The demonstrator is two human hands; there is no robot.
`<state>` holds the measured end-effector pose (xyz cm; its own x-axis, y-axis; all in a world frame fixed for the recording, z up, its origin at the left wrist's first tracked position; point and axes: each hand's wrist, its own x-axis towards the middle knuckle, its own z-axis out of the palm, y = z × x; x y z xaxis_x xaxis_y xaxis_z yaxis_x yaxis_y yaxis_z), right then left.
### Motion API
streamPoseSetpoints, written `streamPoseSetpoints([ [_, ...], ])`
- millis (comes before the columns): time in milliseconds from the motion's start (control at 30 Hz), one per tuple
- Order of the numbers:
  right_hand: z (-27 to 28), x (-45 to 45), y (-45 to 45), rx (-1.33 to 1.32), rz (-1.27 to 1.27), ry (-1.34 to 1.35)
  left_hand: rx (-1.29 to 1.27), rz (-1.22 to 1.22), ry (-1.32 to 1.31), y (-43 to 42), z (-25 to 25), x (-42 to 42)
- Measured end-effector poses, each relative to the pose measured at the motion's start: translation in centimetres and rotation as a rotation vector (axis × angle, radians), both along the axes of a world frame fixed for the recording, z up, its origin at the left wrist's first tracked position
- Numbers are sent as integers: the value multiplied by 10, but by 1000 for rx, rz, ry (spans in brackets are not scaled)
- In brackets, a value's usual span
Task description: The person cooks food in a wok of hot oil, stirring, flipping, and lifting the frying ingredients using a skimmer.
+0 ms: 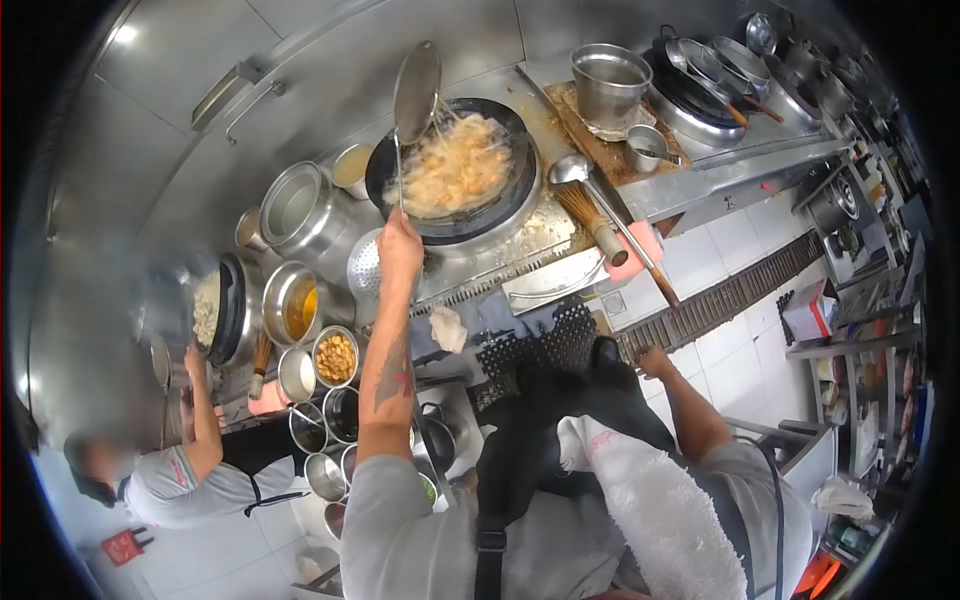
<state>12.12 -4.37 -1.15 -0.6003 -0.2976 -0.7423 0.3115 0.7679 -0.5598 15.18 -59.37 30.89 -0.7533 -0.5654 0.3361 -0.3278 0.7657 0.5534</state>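
Observation:
My left hand [400,248] is closed around the handle of a skimmer [417,92]. The skimmer's round head is raised at the left side of a large black wok [380,175]. Inside the wok, pale orange-yellow pieces of food [462,165] lie in bubbling, foamy liquid. My right hand [655,362] hangs low at my side, apart from the stove, fingers loosely bent and nothing visible in them. Nearest to it are the handle end of a ladle [571,168] and a bamboo brush [590,222] on the stove edge.
Left of the wok stand a lidded pot [293,205], a pot of yellow oil [300,303] and a bowl of fried cubes [336,357]. A co-worker [200,480] works at another wok [232,310]. A metal pot [610,85] stands at the back right; a shelf rack [860,350] is on the right.

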Motion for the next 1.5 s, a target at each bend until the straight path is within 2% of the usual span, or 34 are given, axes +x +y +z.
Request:
streamPoseSetpoints([
  [33, 3, 7, 3, 1, -3, -4, -17, 49, 80, -1, -4, -1],
  [100, 8, 27, 11, 36, -108, -5, -70, -11, 4, -18, -5, 18],
  [133, -5, 32, 26, 19, 56, -25, -49, -13, -110, -14, 10, 37],
  [167, 10, 43, 28, 41, -230, -142, -30, -12, -221, -5, 27, 57],
  [233, -67, 48, 74, 62, 66, -52, -32, -18, -171, 22, 67, 94],
  [300, -168, 56, 130, -148, 94, -12, -17, 25, -112, 49, 63, 118],
  [333, -85, 67, 106, -63, -140, -248, 4, 65, -54, 59, 62, 120],
  [367, -59, 73, 99, -12, -323, -328, 5, 74, -52, 59, 54, 113],
  [433, -30, 78, 96, 99, -218, -298, -74, -9, -224, 43, 26, 74],
  [500, -25, 77, 97, 139, -110, -291, -44, -27, -276, 32, 9, 23],
  [533, -23, 72, 101, 175, -6, -272, -86, -58, -133, 25, 1, 3],
  [567, -41, 66, 107, 112, -153, -329, -62, 27, -125, 34, 8, -9],
  [633, -24, 58, 97, 4, -299, -245, -100, 64, -85, 34, 0, -30],
  [733, -24, 55, 93, -58, -308, -195, -90, 173, -42, 28, 1, -46],
  [800, -13, 54, 96, -69, -270, -226, -192, -142, -626, 5, 22, -51],
  [833, -9, 55, 98, -95, -267, -266, -198, -144, -620, 1, 41, -46],
  [900, -26, 60, 110, -95, -363, -233, -402, -149, -405, 12, 92, -22],
  [967, -35, 67, 120, -42, -415, -214, -286, -59, -332, 43, 112, 9],
  [1033, -59, 83, 133, -53, -386, -300, -215, -31, -99, 60, 85, 27],
  [1067, -72, 81, 133, -61, -356, -378, -223, -42, -91, 55, 66, 15],
  [1100, -82, 78, 131, -64, -369, -378, -240, -87, -194, 47, 38, 7],
  [1167, -98, 89, 131, 109, -183, -427, -243, -144, -328, 38, 13, 5],
  [1200, -100, 85, 132, 116, 194, -319, -224, -112, -234, 29, 13, -2],
  [1233, -108, 79, 129, 80, 205, -269, -211, -78, -134, 20, 16, -7],
  [1300, -192, 61, 136, -148, 370, 92, -144, -52, -111, 22, 41, 13],
  [1367, -42, 54, 59, -145, -431, -285, -105, 68, -160, 22, 58, 42],
  [1433, -47, 38, 34, -157, -426, -248, -72, 43, -140, 12, 51, 53],
  [1500, -57, 28, 16, -22, -251, -224, -49, -63, -371, -7, 22, 54],
])
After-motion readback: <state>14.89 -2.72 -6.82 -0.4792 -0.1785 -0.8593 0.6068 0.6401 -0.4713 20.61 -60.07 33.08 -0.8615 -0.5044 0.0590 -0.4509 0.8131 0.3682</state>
